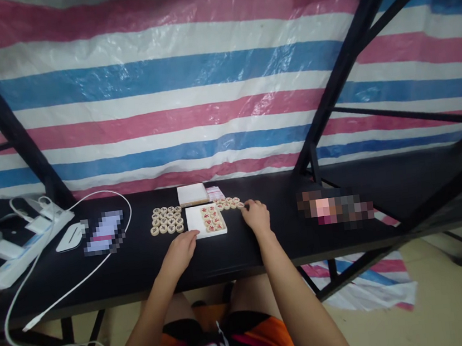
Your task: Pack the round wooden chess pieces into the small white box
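Note:
A shallow white box [193, 222] lies on the black table, with several round Chinese chess pieces [212, 218] marked in red in its right part. My left hand [183, 251] is closed at the box's near left corner, thumb and fingers on its edge. Beyond the box's right side, more red-marked pieces [228, 202] lie in short rows. At their right end my right hand [257, 214] has its fingertips closed on a Chinese chess piece [241, 206], partly hidden by the fingers. Left of the box, dark-marked pieces [166, 220] form a block of rows.
Behind the box sit a white lid-like box [192, 194] and a pink-and-white printed paper [215, 193]. A blurred phone [104, 232], a white device [69, 237], a power strip [25, 251] and white cables occupy the left. A blurred object [334, 205] lies right. Black posts [331, 93] flank the table.

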`<state>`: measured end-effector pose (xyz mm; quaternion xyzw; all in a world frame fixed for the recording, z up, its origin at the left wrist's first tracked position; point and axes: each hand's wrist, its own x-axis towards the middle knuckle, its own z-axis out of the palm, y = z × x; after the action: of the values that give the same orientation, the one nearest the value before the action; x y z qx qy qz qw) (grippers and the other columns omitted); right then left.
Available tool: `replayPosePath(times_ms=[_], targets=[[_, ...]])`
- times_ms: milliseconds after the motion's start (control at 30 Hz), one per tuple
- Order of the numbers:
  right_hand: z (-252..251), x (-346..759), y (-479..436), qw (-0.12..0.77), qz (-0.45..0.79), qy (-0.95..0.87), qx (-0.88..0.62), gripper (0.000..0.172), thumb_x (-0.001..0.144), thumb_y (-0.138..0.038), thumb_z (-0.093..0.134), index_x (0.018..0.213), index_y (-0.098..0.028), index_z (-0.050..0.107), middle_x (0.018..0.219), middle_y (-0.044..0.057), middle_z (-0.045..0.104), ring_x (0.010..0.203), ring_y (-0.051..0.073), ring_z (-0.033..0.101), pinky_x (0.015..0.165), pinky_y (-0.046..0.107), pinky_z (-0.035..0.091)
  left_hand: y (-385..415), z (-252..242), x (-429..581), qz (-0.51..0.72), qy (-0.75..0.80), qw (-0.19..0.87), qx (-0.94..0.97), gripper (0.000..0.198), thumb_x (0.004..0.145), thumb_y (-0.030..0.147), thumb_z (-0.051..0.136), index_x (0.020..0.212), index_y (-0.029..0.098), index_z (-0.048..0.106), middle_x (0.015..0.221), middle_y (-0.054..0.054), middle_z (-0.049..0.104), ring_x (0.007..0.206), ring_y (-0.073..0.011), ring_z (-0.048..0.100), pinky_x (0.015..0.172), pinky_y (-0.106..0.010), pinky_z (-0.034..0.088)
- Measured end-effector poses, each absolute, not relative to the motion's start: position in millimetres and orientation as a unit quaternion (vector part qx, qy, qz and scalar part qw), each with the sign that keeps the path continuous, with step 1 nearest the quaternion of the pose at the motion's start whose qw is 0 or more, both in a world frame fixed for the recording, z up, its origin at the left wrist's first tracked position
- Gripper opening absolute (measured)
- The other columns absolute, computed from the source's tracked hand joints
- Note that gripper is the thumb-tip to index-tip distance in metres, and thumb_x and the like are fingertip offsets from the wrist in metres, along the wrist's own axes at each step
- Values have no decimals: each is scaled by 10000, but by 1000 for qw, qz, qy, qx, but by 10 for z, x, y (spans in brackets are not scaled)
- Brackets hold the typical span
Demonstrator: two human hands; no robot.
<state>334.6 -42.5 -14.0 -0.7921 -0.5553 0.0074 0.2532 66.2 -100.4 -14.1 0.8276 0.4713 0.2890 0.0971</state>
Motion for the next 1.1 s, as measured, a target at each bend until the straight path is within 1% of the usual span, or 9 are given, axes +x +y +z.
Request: replayPosePath(times_ms=[133,267,400,567,667,767,867,967,1100], targets=[[-136,3287,-421,255,0,-582,-772,352,833,-267,525,1171,-182,579,1138,135,587,1013,263,544,788,334,409,-999,-150,656,283,476,94,828,273,909,163,417,1071,177,636,1042,-67,687,962,-185,637,894,-330,492],[-113,3273,-419,256,2,-601,-758,233,847,-224,496,1046,-192,612,1036,96,627,942,226,567,760,303,400,-1007,-138,655,281,464,93,835,275,913,159,405,1055,176,640,1034,-68,664,948,-177,625,885,-319,490],[-66,3204,-435,308,-35,-568,-762,231,856,-243,495,1048,-149,583,999,120,625,920,235,559,773,319,399,-1027,-122,660,296,468,75,829,283,914,187,409,1065,187,649,1154,-92,565,946,-170,612,870,-307,491],[14,2854,-538,391,-4,-737,-551,174,867,-244,483,968,-171,604,996,88,631,984,215,541,886,333,396,-1029,-115,671,279,459,89,839,293,913,171,393,1069,169,642,983,-72,593,902,-171,601,859,-308,485],[43,2649,-654,357,32,-830,-428,139,852,-243,508,918,-194,620,888,51,642,919,192,560,892,333,404,-1022,-117,679,282,454,90,840,295,916,171,386,1084,167,628,971,-73,595,908,-170,592,871,-311,475],[60,2560,-747,311,35,-873,-375,129,846,-221,514,816,-197,637,782,26,636,844,175,568,864,322,416,-1019,-122,683,287,457,87,837,289,910,172,398,1097,175,618,981,-73,597,919,-171,587,882,-318,469],[68,2548,-775,298,41,-884,-358,148,852,-225,517,793,-200,651,793,25,650,871,174,570,870,319,416,-1021,-121,682,280,459,82,839,285,901,171,412,1091,176,624,973,-73,599,911,-175,583,871,-321,473],[46,2576,-723,320,53,-874,-362,177,874,-256,498,821,-202,658,833,27,656,899,171,564,902,318,409,-1030,-113,682,266,455,77,846,302,900,170,411,1113,179,625,980,-73,599,908,-176,582,856,-319,480],[-50,2723,-553,381,30,-773,-507,238,874,-179,426,924,-185,659,977,66,639,981,185,537,922,321,405,-1043,-105,683,276,452,64,846,341,899,166,413,1173,217,610,1101,-72,591,982,-174,575,897,-316,469]])
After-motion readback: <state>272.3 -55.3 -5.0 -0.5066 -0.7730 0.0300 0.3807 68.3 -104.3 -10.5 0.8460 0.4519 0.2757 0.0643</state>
